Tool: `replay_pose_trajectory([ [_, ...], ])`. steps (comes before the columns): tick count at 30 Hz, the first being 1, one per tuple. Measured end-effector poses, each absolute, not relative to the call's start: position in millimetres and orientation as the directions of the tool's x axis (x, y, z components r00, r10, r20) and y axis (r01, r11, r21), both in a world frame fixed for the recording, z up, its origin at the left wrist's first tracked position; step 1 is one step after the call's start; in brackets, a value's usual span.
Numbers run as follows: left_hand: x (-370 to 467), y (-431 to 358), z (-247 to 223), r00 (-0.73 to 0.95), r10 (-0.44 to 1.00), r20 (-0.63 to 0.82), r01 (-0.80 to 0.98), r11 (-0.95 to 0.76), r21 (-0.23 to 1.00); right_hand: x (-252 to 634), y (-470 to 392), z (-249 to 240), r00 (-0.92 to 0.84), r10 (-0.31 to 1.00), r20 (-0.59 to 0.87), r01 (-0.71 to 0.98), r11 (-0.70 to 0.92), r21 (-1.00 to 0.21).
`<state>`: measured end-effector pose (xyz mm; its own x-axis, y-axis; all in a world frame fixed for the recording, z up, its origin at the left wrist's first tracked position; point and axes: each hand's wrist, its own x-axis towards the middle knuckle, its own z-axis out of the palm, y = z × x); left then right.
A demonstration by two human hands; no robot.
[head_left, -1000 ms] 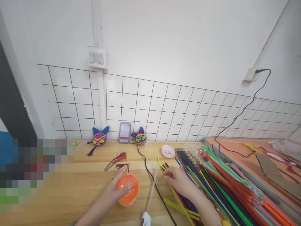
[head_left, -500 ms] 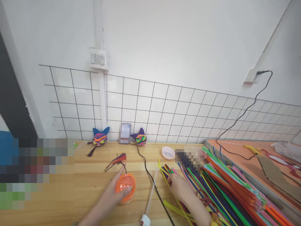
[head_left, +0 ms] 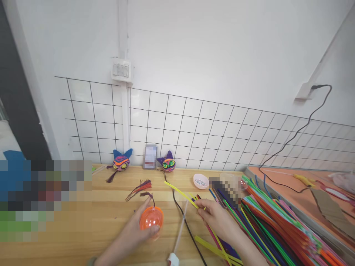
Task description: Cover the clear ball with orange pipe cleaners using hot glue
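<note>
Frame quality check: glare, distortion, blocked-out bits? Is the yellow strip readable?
Head view: small white glare on the orange ball in the left hand; head view: wire grid verticals fan apart, wide-angle look; head view: pixelation masks the table's left end and the upright card; head view: yellow strip in the right hand reads clearly.

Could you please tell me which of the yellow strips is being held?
It's the yellow strip in the right hand, slanting up-left across the black cable in this view. The other yellow strips lie on the table.
</note>
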<state>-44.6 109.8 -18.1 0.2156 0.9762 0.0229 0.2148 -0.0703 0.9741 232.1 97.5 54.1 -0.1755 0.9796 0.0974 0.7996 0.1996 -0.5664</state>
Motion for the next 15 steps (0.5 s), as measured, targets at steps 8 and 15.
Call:
replay_pose_trajectory([
  [8,-45,107,-8,0.243,0.97,-0.01,0.203,-0.041,0.978,221,89,64,-0.281,0.956,0.084,0.79,0.28,-0.546],
  [15,-48,109,-13,0.257,0.966,-0.018,0.222,-0.04,0.974,219,85,66,-0.302,0.953,0.033,0.793,0.271,-0.546],
])
